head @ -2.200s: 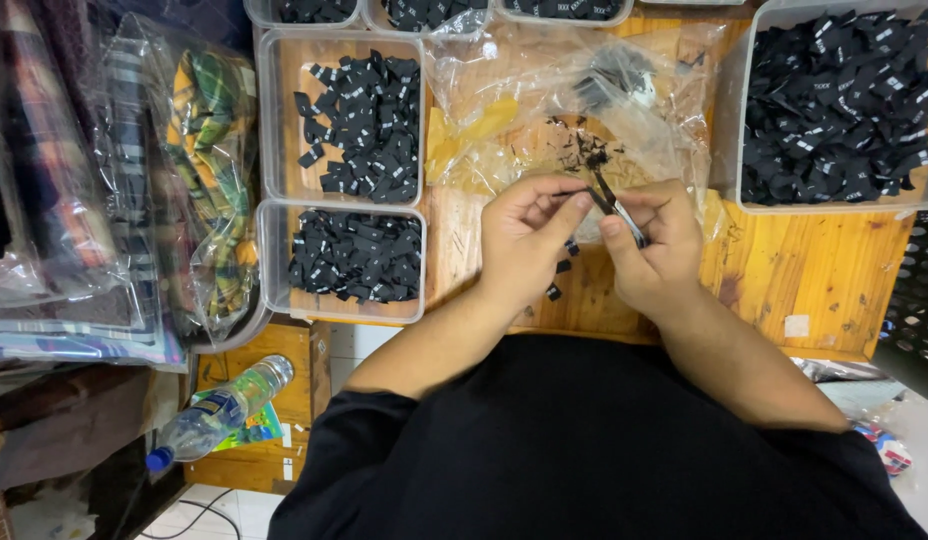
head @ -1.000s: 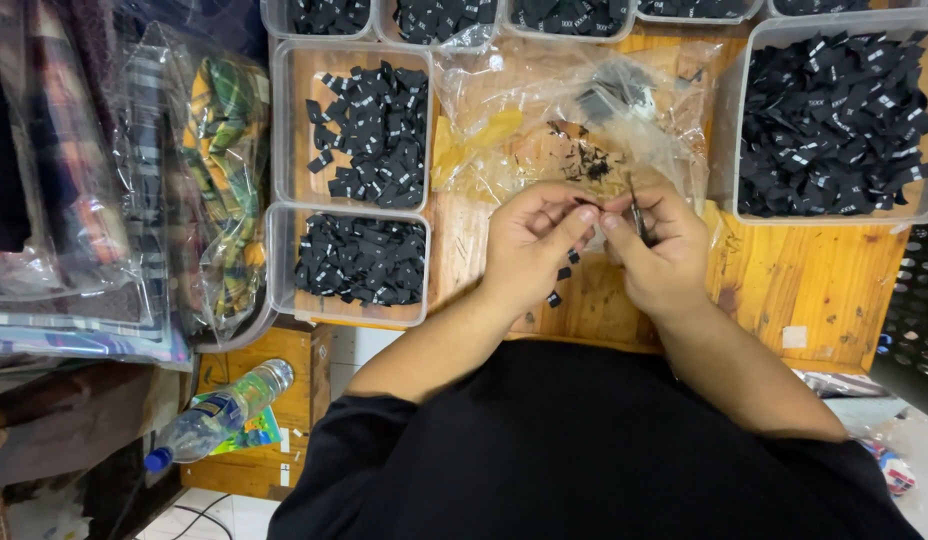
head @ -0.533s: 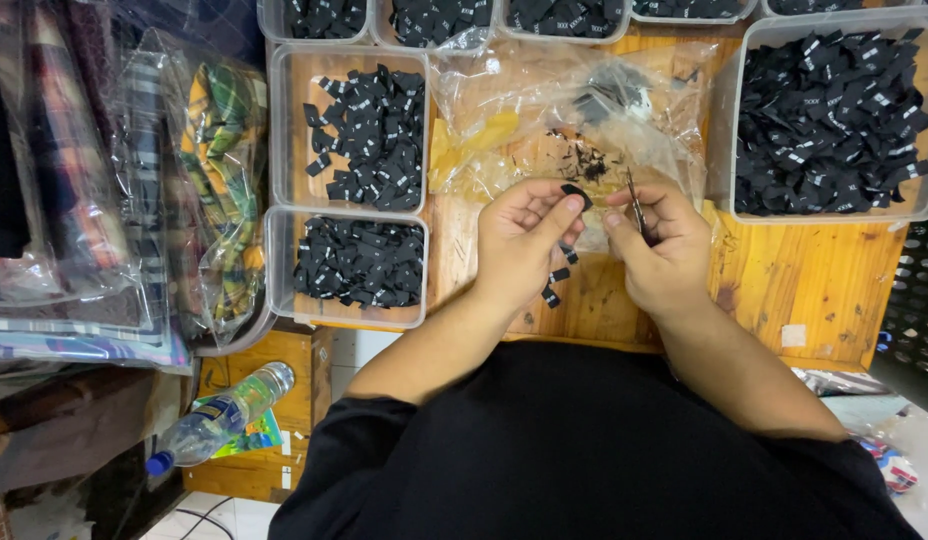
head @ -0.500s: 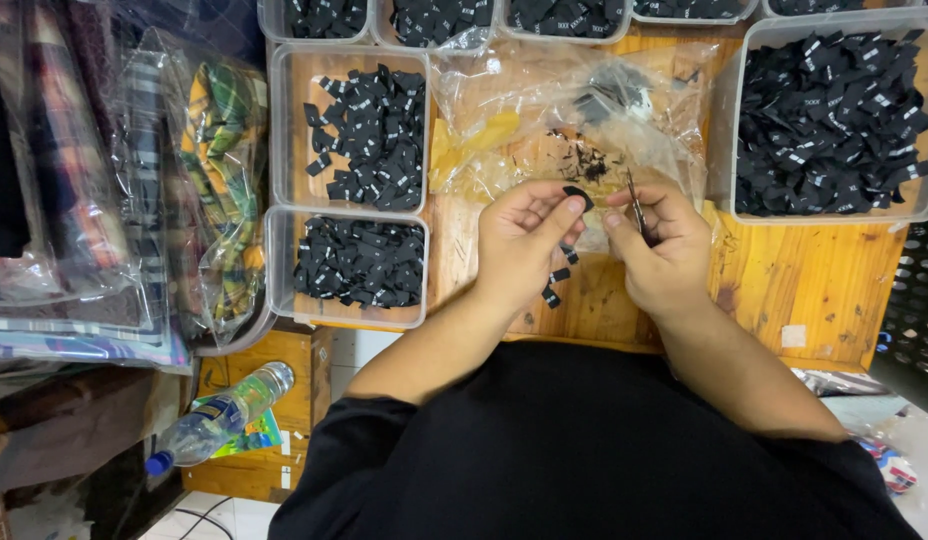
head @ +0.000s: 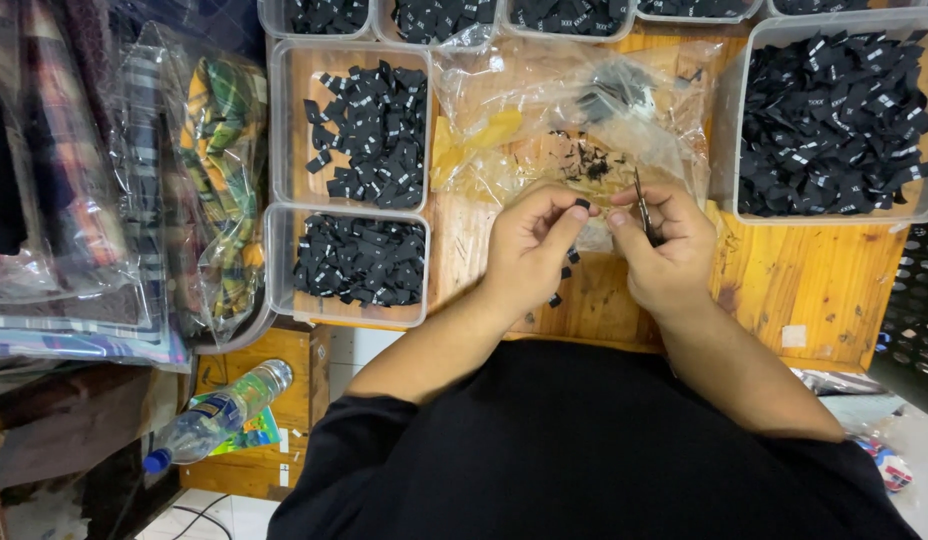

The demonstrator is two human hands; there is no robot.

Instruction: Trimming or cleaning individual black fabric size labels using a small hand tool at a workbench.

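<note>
The left hand [head: 529, 245] pinches a tiny black tag [head: 582, 204] just below the clear bag [head: 574, 110]. The right hand [head: 664, 250], beside it, grips small scissors [head: 642, 208].

1. Left hand [head: 529, 245] raised over the bench, fingers curled, thumb and index fingertip pinched together.
2. Right hand [head: 664, 250] just beside it, fingers curled in a closed grip.
3. Forearms bare, angled inward; hands near, not touching.
</note>
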